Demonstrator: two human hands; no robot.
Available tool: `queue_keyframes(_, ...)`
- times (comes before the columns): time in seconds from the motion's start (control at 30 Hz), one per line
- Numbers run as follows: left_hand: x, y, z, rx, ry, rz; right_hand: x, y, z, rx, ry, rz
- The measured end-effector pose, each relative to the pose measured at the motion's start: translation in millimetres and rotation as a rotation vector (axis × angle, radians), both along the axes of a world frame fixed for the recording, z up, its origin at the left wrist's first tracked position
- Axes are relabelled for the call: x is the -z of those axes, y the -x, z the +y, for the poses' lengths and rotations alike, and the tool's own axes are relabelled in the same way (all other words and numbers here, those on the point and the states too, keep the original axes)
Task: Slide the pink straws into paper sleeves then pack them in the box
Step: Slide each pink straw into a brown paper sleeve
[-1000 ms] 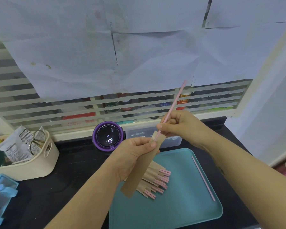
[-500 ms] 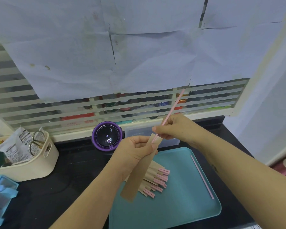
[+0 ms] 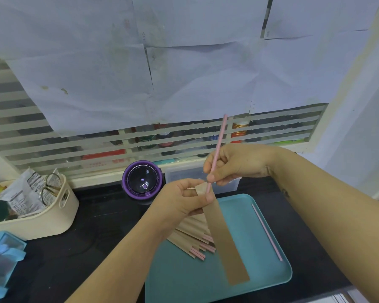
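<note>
My left hand (image 3: pixel 182 200) pinches the top of a brown paper sleeve (image 3: pixel 224 241) that hangs down over the teal tray (image 3: pixel 260 278). My right hand (image 3: pixel 234 165) pinches a pink straw (image 3: pixel 217 154) held nearly upright, its lower tip at the sleeve's open mouth. A pile of sleeved straws (image 3: pixel 193 237) lies on the tray under my left hand, pink ends poking out. One bare pink straw (image 3: pixel 267 232) lies along the tray's right side. A clear plastic box (image 3: pixel 184 174) stands behind the tray, partly hidden by my hands.
A purple round device (image 3: pixel 142 179) sits at the back of the black counter. A cream basket (image 3: pixel 42 213) with scissors and packets stands at the left, blue plastic pieces (image 3: pixel 0 259) below it. A papered window screen rises behind.
The sleeve's lower end has swung from pointing down-left to down-right. The straw has slid lower, its tip now at the sleeve's mouth. Both hands have stayed in place.
</note>
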State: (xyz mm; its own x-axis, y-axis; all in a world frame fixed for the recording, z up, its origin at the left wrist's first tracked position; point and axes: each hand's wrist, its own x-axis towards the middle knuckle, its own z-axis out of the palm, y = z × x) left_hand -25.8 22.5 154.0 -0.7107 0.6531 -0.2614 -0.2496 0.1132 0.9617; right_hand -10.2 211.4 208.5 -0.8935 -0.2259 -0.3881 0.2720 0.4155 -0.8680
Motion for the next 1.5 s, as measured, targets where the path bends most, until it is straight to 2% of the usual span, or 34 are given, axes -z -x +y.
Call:
queue_keyframes(0.1, -2, 1, 0, 0.048, -0.002, -0.021, -1, 1, -3, -0.037, -0.081, -0.005)
queue_keyframes(0.27, -1, 4, 0, 0.038, -0.013, -0.059, 5, 3, -5, -0.019, -0.053, 0.003)
queue_keyframes(0.37, 4, 4, -3, -0.007, -0.074, -0.172, 9, 3, -5, 0.074, -0.016, 0.064)
queue_keyframes(0.47, 11, 0, -6, -0.013, -0.066, -0.199, 12, 2, -1, 0.171, 0.025, 0.108)
queue_keyframes(0.7, 13, 2, -4, -0.097, -0.009, -0.079, 13, 0, 7, 0.109, 0.105, 0.009)
queue_keyframes(0.8, 12, 2, -1, -0.116, 0.068, 0.007, 14, -1, 7, 0.078, 0.073, -0.004)
queue_keyframes(1.0, 13, 1, 4, -0.125, 0.069, -0.005, 20, -2, 1, 0.194, 0.062, 0.102)
queue_keyframes(1.13, 11, 1, 6, -0.125, -0.052, -0.123, 25, -3, 1, 0.248, 0.014, 0.160)
queue_keyframes(1.3, 14, 4, 7, -0.159, -0.032, -0.073, 30, -2, 1, 0.252, -0.060, 0.154)
queue_keyframes(1.5, 12, 4, 8, -0.112, 0.055, 0.054, 25, -2, 6, 0.120, -0.088, 0.043)
